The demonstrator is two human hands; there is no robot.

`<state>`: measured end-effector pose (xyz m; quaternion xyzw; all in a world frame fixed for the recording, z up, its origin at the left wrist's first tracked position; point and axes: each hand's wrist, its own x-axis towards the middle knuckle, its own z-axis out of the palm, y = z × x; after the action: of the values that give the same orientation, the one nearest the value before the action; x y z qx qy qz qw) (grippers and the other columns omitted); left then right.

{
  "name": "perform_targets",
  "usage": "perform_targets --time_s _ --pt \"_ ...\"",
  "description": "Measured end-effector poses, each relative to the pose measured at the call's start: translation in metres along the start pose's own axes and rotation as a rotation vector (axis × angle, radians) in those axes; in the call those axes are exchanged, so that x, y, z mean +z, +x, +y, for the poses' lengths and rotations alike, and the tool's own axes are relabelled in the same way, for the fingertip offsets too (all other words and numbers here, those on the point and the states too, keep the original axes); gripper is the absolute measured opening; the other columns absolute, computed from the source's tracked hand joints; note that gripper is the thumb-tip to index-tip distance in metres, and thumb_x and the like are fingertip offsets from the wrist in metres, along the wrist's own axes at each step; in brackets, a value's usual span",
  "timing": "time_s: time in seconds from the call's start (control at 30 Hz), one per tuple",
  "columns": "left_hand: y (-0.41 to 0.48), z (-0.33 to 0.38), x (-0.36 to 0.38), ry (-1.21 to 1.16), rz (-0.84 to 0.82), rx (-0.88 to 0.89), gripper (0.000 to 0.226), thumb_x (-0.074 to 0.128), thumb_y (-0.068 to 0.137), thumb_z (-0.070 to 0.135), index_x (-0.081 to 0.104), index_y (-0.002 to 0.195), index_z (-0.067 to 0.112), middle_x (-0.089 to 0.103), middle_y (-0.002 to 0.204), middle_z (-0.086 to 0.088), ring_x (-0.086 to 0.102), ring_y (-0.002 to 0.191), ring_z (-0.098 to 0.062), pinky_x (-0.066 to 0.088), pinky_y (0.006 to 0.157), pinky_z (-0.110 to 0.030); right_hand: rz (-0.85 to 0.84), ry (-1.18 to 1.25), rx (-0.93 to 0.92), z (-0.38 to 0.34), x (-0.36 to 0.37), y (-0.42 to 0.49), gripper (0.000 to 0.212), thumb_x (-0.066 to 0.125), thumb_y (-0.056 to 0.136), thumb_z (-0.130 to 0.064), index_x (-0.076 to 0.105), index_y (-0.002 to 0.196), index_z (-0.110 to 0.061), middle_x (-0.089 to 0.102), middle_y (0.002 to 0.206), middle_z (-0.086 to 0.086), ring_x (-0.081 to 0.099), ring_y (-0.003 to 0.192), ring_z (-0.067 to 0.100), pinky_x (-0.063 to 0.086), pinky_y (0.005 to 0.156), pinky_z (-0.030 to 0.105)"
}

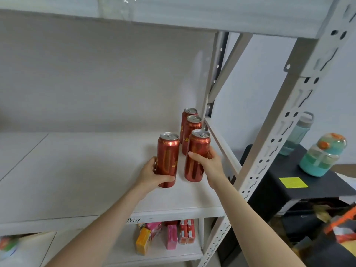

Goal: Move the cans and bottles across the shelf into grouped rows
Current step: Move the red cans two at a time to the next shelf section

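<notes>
On the white shelf [96,180], toward its right end, four tall red cans stand upright, and both bare forearms reach in from the lower edge of the view to the two nearest ones. The left hand [152,175] grips the front left can [168,160] low on its body, its fingers [167,179] closed around the base and the thumb side wrapped behind. Just beside it, the right hand [209,163] holds the front right can [196,157] at mid-height, fingers curled round its right side and thumb pressed on the front. Whether either can is lifted off the shelf or resting on it cannot be told. Behind the front right can stands a third can [191,132], and behind that a fourth can [189,113], the three forming a line running back along the right edge near the perforated metal upright [277,135]. Below the shelf, on a lower level, sit coloured boxes [169,236] in pink, red and yellow. To the right, outside the rack, two teal water bottles [323,157] stand on a black surface [279,182].
</notes>
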<state>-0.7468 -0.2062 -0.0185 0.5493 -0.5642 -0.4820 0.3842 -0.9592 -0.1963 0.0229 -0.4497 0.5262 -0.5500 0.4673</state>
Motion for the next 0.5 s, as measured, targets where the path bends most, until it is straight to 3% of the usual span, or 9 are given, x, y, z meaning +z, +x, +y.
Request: perform_targets --time_s 0.1,0.17,0.27,0.5 --pt "0.010 -0.003 0.004 -0.006 0.040 0.008 0.075 0.089 0.040 0.037 0.057 0.108 0.038 0.070 0.109 0.005 0.068 0.100 -0.015 0.059 0.086 -0.038 -0.003 0.022 -0.007 0.007 0.001 0.017 0.066 0.087 0.062 -0.034 0.061 0.122 -0.025 0.073 0.111 -0.005 0.068 0.105 0.017 0.055 0.093 0.040" --pt "0.014 -0.006 0.005 -0.014 0.057 0.017 0.075 0.089 0.039 0.036 0.059 0.108 0.035 0.071 0.108 0.002 0.069 0.099 -0.017 0.058 0.089 -0.042 -0.016 0.027 -0.011 0.012 0.001 0.027 0.063 0.088 0.065 -0.030 0.061 0.123 -0.026 0.073 0.111 -0.007 0.068 0.105 0.015 0.055 0.090 0.038" --pt "0.018 -0.008 0.003 0.003 0.062 0.027 0.074 0.090 0.041 0.034 0.059 0.108 0.033 0.072 0.106 0.003 0.070 0.098 -0.016 0.058 0.090 -0.042 -0.016 0.032 -0.008 0.018 0.001 0.038 0.059 0.088 0.070 -0.026 0.060 0.122 -0.028 0.073 0.110 -0.010 0.068 0.103 0.011 0.055 0.088 0.035" --pt "0.025 -0.011 0.001 0.017 0.056 0.039 0.077 0.091 0.043 0.032 0.058 0.112 0.035 0.072 0.108 0.007 0.069 0.099 -0.012 0.058 0.088 -0.034 -0.032 0.018 -0.015 0.024 -0.001 0.053 0.062 0.087 0.071 -0.024 0.058 0.126 -0.025 0.070 0.118 -0.004 0.065 0.110 0.017 0.052 0.097 0.044"
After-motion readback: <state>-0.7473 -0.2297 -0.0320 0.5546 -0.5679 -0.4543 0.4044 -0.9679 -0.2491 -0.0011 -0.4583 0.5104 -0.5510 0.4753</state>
